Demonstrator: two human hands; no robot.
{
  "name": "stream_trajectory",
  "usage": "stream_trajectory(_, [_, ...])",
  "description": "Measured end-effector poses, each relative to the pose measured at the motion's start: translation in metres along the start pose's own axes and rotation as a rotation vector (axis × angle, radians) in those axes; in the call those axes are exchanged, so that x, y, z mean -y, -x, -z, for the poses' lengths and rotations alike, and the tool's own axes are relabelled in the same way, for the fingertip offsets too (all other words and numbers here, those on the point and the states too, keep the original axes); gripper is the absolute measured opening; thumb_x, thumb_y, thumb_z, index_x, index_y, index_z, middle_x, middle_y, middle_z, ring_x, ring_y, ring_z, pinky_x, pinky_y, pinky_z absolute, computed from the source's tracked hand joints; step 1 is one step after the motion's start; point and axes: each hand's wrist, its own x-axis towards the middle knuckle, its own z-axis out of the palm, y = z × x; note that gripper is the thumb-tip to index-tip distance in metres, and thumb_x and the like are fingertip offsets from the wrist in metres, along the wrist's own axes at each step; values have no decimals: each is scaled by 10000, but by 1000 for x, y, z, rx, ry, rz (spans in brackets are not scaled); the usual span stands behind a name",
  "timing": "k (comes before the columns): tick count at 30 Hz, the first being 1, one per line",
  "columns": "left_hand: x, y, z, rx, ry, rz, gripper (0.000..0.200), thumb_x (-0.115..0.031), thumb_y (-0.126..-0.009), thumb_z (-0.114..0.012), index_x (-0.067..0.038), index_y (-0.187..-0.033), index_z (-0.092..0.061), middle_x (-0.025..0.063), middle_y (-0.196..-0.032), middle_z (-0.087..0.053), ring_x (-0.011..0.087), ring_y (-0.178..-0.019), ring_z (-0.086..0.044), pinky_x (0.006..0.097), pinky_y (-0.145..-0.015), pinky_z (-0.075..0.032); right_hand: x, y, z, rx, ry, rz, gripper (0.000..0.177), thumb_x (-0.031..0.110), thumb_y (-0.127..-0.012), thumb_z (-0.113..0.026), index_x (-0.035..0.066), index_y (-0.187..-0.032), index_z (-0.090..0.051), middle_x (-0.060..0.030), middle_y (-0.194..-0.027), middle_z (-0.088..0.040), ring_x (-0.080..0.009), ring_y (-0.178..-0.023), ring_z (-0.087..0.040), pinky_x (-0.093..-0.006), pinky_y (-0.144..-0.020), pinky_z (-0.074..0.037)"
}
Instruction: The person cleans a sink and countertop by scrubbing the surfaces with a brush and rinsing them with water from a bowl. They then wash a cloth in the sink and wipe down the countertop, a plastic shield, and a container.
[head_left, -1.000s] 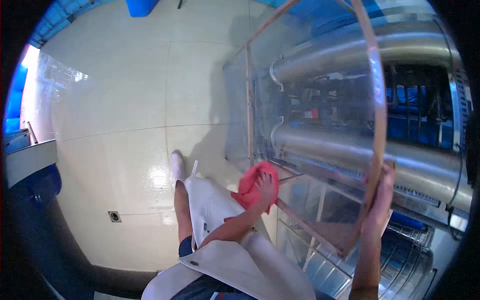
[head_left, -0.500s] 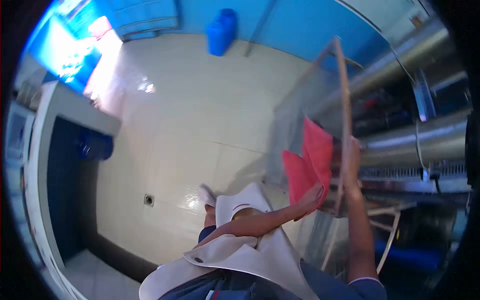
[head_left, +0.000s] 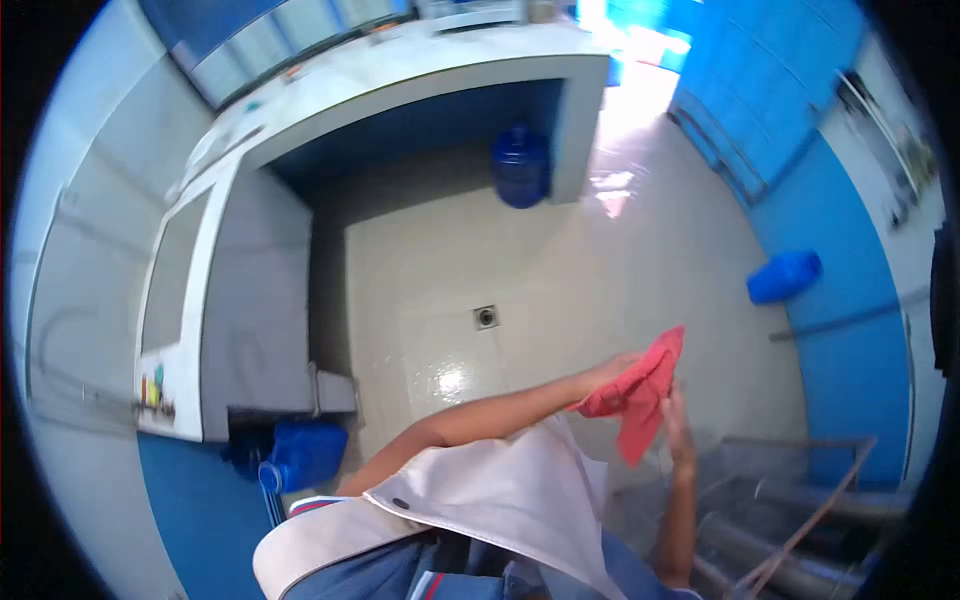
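Out in front of our pale apron [head_left: 500,485], above the glossy floor [head_left: 420,285], we have the red cloth [head_left: 637,397] bunched in our left hand [head_left: 608,374], which closes round its near side. Our right hand [head_left: 677,428] is at the cloth's right edge, its fingers seeming to touch it; whether they pinch the fabric or merely brush it, we cannot tell. One corner points up and a longer flap hangs down between the hands, so if our left hand loosens while the right has no real grip, we judge the cloth could slide out and drop to the floor. The clear-panelled frame [head_left: 820,515] stands just beside our right forearm; a careless swing that way might knock the elbow on its edge or snag the flap. Bright patches shine near the floor drain [head_left: 485,317]; if they are wet, which we cannot confirm, a hurried turn could cost us our footing.
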Motion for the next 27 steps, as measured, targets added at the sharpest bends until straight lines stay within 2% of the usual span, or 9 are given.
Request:
stream_trajectory(1, [-21, 28, 22, -47, 9, -44, 347, -258, -915, -503, -61, -1199, -484, 31, -1115, -539, 132, -999, -524, 283, -873, -438, 0, -19, -51, 225, -236, -64, 493, 230, -876, -490, 11, -1300, -367, -119, -1308, -427, -237, -1233, -370, -353, -1036, -262])
stream_trajectory(3, [-86, 91, 61, -179, -278, -90, 288, -241, -915, -490, -58, -1134, -529, 30, -1058, -547, 131, -957, -535, 273, -833, -449, 29, -68, -148, 544, 165, 74, 515, 216, -856, -516, 35, -1312, -360, -122, -1272, -448, -200, -1206, -391, -345, -994, -314])
stream_trajectory(5, [-139, 151, 89, -418, -673, -291, 231, -224, -920, -463, -62, -1051, -562, 16, -978, -559, 99, -885, -539, 228, -751, -455, 19, -120, -236, 532, 327, 278, 470, 155, -825, -529, 52, -1264, -397, -137, -1176, -499, -212, -1127, -469, -350, -916, -382])
stream_trajectory(7, [-218, 230, 137, -667, -542, -264, 211, -218, -914, -454, -75, -1008, -576, 8, -912, -563, 65, -811, -524, 222, -708, -438, 81, -177, -337, 609, 282, 89, 389, 65, -796, -506, 41, -1175, -424, -157, -1090, -531, -250, -1032, -539, -355, -844, -422])
stream_trajectory(10, [-284, 309, 190, -809, -492, -446, 201, -227, -904, -464, -87, -994, -577, -2, -871, -569, 60, -742, -502, 239, -703, -423, 176, -195, -436, 545, 213, 323, 332, -18, -774, -439, 27, -1102, -416, -151, -1026, -542, -238, -911, -572, -318, -791, -437])
stream_trajectory(12, [-312, 366, 223, -1076, -406, -273, 270, -250, -882, -498, -89, -1097, -526, 13, -974, -569, 90, -807, -516, 272, -735, -421, 195, -219, -502, 445, 205, 645, 369, -70, -742, -397, 41, -1093, -411, -111, -985, -524, -171, -870, -540, -281, -776, -430])
stream_trajectory(15, [-347, 444, 258, -1447, -504, -174, 511, -257, -824, -583, -89, -1266, -391, 78, -1168, -506, 175, -1010, -503, 302, -833, -418, 250, -231, -575, 795, -13, 340, 405, -92, -710, -389, 57, -1085, -416, -81, -967, -498, -155, -874, -509, -266, -790, -423])
stream_trajectory(20, [-372, 522, 273, -1249, -1265, -402, 760, -164, -735, -658, -72, -1358, -232, 189, -1313, -357, 255, -1239, -334, 364, -1002, -312, 324, -226, -728, 1196, -122, 346, 437, -34, -670, -461, 64, -1094, -426, -70, -1037, -480, -152, -958, -492, -271, -818, -426])
stream_trajectory(27, [-420, 667, 291, -1783, -921, -750, 535, 77, -682, -468, -59, -1195, -405, 83, -920, -563, 136, -647, -587, 239, -528, -487, 403, -160, -912, 1657, -426, 106, 505, 1, -723, -526, 36, -1210, -396, -86, -1167, -467, -153, -1072, -479, -275, -899, -406])
